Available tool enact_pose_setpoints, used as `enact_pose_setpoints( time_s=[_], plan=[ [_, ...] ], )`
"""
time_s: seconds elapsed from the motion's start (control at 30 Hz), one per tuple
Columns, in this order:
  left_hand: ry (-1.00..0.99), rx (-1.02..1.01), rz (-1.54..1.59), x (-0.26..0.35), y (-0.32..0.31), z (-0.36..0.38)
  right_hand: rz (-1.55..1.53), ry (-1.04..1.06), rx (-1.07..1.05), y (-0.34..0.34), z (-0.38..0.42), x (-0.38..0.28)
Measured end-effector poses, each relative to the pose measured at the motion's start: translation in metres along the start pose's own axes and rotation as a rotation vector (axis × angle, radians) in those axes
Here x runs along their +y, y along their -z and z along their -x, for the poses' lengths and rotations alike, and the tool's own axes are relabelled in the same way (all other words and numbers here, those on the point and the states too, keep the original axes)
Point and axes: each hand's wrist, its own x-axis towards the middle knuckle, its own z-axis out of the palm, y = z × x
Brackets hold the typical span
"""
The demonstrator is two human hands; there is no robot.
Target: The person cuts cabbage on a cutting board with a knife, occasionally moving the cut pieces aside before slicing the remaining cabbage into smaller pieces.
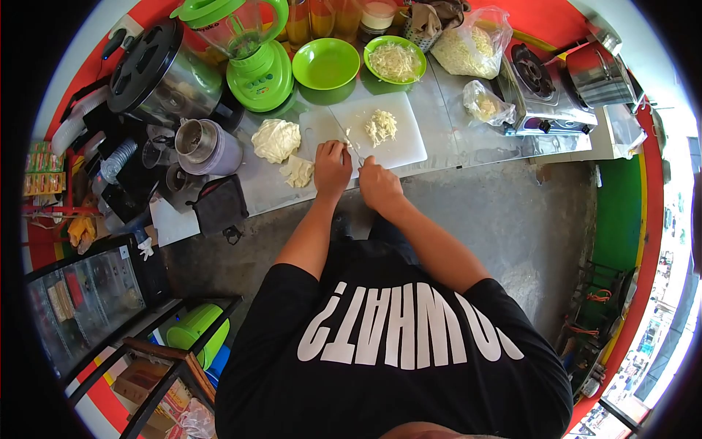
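My left hand (332, 167) presses down on the near edge of a white cutting board (402, 150), fingers curled over a small piece of cabbage that is mostly hidden. My right hand (378, 183) is closed around the handle of a knife (349, 137), whose blade runs across the board beside my left fingers. A pile of shredded cabbage (381, 126) lies in the middle of the board. A large cabbage chunk (276, 139) and a smaller one (297, 172) rest on the counter just left of the board.
Behind the board stand an empty green bowl (325, 62), a green bowl of shreds (395, 58), a green blender (252, 51) and bags of shredded food (472, 47). A gas stove (541, 88) is at right; metal cups (197, 143) and a pot (157, 69) at left.
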Motion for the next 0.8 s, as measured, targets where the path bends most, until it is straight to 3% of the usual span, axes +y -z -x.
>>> enact_pose_setpoints(
  time_s=[0.13, 0.47, 0.53, 0.8],
  plan=[
    [0.007, 0.023, 0.002, -0.001, -0.002, 0.002, -0.040, -0.082, -0.050, -0.009, 0.006, 0.004],
    [-0.001, 0.022, -0.015, -0.003, -0.003, 0.003, -0.053, -0.018, -0.027, -0.002, 0.009, 0.002],
    [0.019, 0.017, -0.026, -0.003, -0.003, 0.003, -0.074, -0.093, -0.053, -0.010, 0.011, 0.004],
    [-0.008, 0.006, -0.012, -0.002, 0.000, 0.002, -0.060, -0.011, -0.029, 0.001, 0.000, -0.001]
  ],
)
